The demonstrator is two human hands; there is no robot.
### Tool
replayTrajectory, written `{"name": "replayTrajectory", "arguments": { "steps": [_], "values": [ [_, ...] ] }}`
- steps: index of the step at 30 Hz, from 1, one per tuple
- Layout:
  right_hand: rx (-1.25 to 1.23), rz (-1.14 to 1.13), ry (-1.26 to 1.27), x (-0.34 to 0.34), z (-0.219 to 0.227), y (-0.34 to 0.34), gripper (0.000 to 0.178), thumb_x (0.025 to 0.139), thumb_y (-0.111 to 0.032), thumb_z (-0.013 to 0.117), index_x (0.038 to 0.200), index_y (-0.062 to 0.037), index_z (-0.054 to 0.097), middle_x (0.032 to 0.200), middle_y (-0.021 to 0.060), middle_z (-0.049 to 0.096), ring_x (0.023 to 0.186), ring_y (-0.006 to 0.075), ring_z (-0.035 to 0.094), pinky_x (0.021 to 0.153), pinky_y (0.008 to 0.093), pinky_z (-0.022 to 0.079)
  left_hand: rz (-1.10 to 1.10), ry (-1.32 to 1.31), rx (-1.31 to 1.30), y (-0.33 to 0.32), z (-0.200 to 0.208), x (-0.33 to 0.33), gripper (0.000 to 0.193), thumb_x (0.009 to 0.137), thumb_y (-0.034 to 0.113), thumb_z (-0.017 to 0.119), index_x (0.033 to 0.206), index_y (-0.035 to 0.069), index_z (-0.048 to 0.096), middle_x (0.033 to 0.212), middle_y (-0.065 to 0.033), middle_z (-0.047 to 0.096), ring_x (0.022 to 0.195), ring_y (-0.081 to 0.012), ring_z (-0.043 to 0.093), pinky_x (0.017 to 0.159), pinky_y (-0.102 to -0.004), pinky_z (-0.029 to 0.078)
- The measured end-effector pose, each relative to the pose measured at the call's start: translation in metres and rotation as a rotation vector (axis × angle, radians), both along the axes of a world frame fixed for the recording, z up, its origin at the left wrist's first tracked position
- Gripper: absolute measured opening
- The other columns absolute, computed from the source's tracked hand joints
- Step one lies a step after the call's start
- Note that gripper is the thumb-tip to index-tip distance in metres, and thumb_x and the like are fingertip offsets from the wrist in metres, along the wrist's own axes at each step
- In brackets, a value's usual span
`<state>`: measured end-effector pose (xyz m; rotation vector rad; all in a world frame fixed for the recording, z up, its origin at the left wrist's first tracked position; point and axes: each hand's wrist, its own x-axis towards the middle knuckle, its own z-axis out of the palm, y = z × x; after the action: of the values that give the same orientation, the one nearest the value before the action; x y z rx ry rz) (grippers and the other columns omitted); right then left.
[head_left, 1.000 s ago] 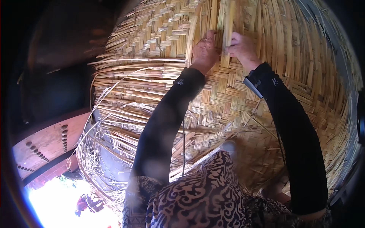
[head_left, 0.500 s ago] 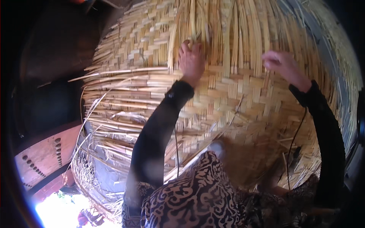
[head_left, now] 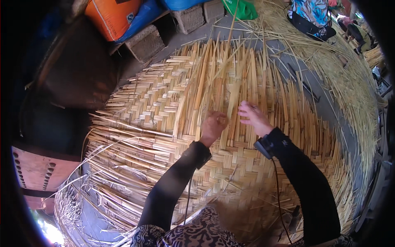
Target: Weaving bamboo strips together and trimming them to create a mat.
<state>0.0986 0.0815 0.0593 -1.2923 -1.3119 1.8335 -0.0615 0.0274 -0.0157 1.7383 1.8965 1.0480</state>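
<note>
A large mat of flat, split straw-coloured strips lies under my arms, woven in the middle with loose strip ends fanning out at its edges. My left hand is over the boundary between weave and loose strips, its fingers curled in; what they hold, if anything, cannot be made out. Close by on the right, my right hand has its fingers apart and nothing visible in them. Between the two hands a pale strip runs away from me, partly blurred.
Beyond the mat stand concrete blocks, an orange sack and a green bag. Loose straw covers the ground at the right, near a dark thin tool. Another person is at the far right.
The view has shifted, bringing the mat's far edge, sacks and blocks into sight. My right hand has moved left, close to my left hand, which has curled its fingers.
</note>
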Motion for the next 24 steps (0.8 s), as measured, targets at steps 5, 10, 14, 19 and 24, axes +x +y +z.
{"name": "replayTrajectory", "arguments": {
  "steps": [5,10,14,19,24],
  "values": [
    [-0.179,-0.177,0.116,-0.027,-0.023,0.015,0.067,0.077,-0.048,0.053,0.123,-0.0037,0.031,0.121,0.0146,0.037,0.113,0.026,0.037,0.086,0.0401,0.036,-0.064,-0.66,-0.286,-0.008,0.004,0.007,0.023,0.07,0.003,0.059,0.093,0.002,0.055,0.074,-0.0078,0.058,0.068,-0.0125,0.055,0.058,-0.0248,0.045],
    [-0.258,-0.099,0.173,-0.053,0.002,0.019,0.037,0.069,-0.043,0.064,0.089,-0.0134,0.052,0.087,0.0016,0.051,0.079,0.0123,0.044,0.069,0.0309,0.032,-0.211,-0.638,-0.182,-0.025,-0.007,0.002,0.022,0.075,0.004,0.057,0.097,0.0,0.053,0.082,-0.0035,0.058,0.072,-0.0076,0.054,0.065,-0.0213,0.045],
    [-0.112,0.042,0.249,-0.043,0.018,0.038,0.067,0.067,-0.048,0.062,0.12,-0.0125,0.04,0.12,0.0115,0.04,0.11,0.0224,0.035,0.091,0.035,0.025,-0.079,-0.377,-0.197,-0.015,-0.02,0.015,0.024,0.076,0.002,0.054,0.1,-0.001,0.053,0.083,-0.0031,0.058,0.077,-0.0085,0.054,0.069,-0.0215,0.044],
    [0.506,0.607,-0.533,-0.03,0.097,0.043,0.067,0.073,-0.05,0.055,0.124,-0.0097,0.037,0.129,0.0184,0.031,0.121,0.0283,0.026,0.097,0.0456,0.02,-0.187,-0.516,-0.332,-0.01,-0.012,0.001,0.028,0.074,-0.003,0.047,0.101,-0.002,0.053,0.085,-0.0044,0.057,0.076,-0.0099,0.054,0.065,-0.0211,0.043],
    [0.656,0.532,-0.553,0.048,0.12,0.037,0.054,0.082,-0.04,0.047,0.121,-0.0026,0.039,0.12,0.0179,0.04,0.115,0.0267,0.037,0.094,0.0407,0.032,-0.132,-0.803,-0.373,0.012,-0.008,0.017,0.029,0.069,-0.004,0.048,0.097,-0.002,0.054,0.08,-0.0055,0.057,0.071,-0.0121,0.056,0.06,-0.0212,0.043]
  ]
}}
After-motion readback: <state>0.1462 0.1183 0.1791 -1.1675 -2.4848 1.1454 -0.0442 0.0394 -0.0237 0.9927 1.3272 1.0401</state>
